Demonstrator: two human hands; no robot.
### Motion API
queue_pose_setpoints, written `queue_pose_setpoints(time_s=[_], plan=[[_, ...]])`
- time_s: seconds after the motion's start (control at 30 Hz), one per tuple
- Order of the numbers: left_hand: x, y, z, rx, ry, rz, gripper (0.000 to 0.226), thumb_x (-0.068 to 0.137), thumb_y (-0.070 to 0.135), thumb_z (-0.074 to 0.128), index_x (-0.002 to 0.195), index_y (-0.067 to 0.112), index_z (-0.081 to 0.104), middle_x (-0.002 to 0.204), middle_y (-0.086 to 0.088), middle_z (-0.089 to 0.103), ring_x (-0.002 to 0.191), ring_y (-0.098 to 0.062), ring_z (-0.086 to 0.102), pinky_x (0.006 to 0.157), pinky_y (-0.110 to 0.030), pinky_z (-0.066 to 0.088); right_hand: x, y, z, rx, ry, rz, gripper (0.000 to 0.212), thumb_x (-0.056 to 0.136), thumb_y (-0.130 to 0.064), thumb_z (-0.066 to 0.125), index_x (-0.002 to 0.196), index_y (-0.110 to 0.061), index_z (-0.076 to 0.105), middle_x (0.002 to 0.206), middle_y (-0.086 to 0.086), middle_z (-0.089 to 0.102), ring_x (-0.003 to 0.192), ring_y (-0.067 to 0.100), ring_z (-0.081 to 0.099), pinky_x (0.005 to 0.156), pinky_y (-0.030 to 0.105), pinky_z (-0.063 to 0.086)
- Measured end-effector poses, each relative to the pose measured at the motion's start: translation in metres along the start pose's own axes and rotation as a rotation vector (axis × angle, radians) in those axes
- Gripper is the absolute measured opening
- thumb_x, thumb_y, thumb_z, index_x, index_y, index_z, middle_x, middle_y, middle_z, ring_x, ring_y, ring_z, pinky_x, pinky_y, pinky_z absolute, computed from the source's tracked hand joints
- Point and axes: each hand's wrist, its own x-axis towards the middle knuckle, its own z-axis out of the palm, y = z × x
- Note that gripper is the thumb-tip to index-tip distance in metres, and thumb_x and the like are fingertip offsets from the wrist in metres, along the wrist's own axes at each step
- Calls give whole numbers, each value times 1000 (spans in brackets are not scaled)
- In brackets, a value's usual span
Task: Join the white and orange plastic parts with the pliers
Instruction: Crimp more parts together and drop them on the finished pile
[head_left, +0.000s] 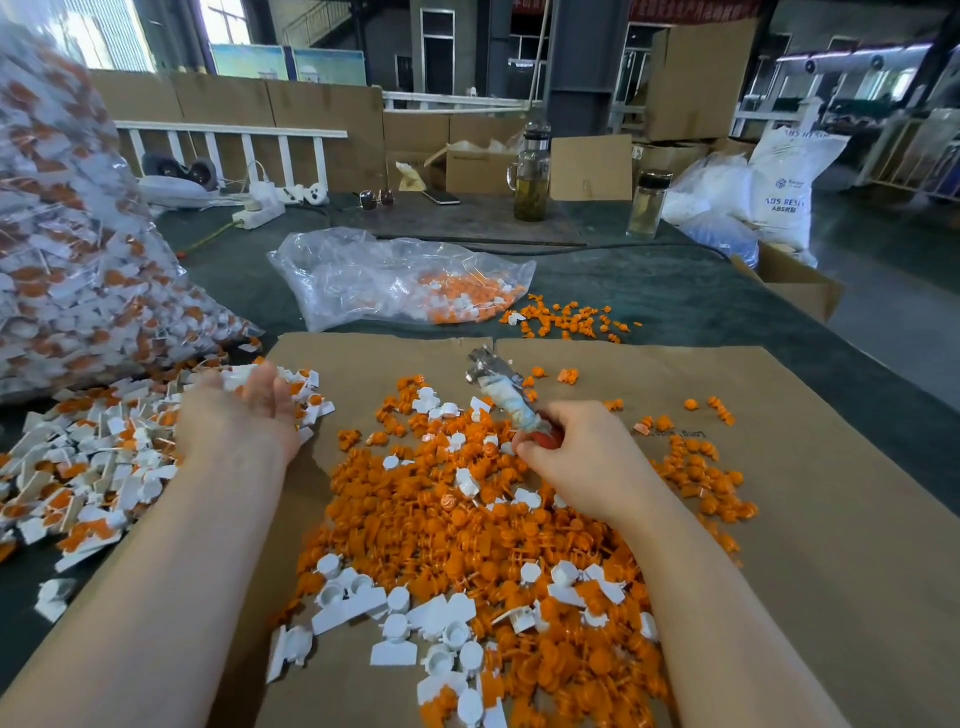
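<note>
Head view: right hand (582, 457) is gripping metal pliers with a taped, red-ended handle (501, 395), long axis pointing away-left, over the loose orange-and-white plastic parts pile (467, 545) on brown cardboard (831, 519). Left hand (249, 410) is lying palm-up, fingers relaxed, holding nothing, over joined pieces (93, 467). Open cardboard lies right.

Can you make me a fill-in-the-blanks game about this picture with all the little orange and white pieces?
1. The right hand holds the ____, whose metal tip points away from the person.
2. The loose heap under the right hand is mostly ____ in colour.
3. The heap lies on a sheet of brown ____.
4. The left hand is open, with its palm facing ____, over the pile of joined pieces.

Missing words: pliers; orange; cardboard; up
</note>
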Motion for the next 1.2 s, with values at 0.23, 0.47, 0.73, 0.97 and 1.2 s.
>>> queue_pose_setpoints(time_s=[0.23, 0.47, 0.73, 0.97, 1.2], plan=[[-33, -16, 9, 1439, -703, 61, 1, 86, 17, 72, 85, 17, 71, 71, 4, 67, 60, -7, 53, 61, -25, 41, 1, -1, 8, -187, -45, -42, 7, 88, -37, 63, 91, -30, 61, 82, -10, 62, 73, 9, 59, 61, 33, 53], [-54, -27, 10, 1943, -1045, -31, 15, 69, 26, 87, 79, 33, 78, 76, 26, 71, 93, 0, 60, 80, -21, 37, 0, 1, 10, -287, -72, -50, 13, 87, -42, 61, 95, -33, 63, 75, -10, 58, 69, 10, 56, 55, 28, 45], [-64, -48, 6, 2036, -1246, 184, 22, 73, 25, 86, 91, 34, 76, 77, 14, 67, 69, 5, 60, 63, -11, 42, 4, 5, 7, -207, 61, 20, 19, 87, -45, 63, 96, -28, 60, 85, -10, 62, 76, 13, 60, 63, 31, 53], [-68, -53, 6, 2052, -1198, 346, 16, 75, 27, 84, 80, 25, 69, 87, 9, 70, 71, 5, 59, 58, -8, 40, 4, 2, 6, -91, 110, 54, 25, 82, -48, 70, 92, -28, 60, 78, -14, 56, 72, 9, 56, 54, 24, 38], [-75, -62, 4, 1825, -1062, 371, 16, 76, 17, 79, 82, 13, 64, 82, -7, 68, 67, -16, 56, 59, -30, 43, 1, -2, 3, 205, 177, 78, 19, 85, -25, 69, 103, -20, 70, 91, -4, 69, 83, 16, 67, 76, 45, 57]])
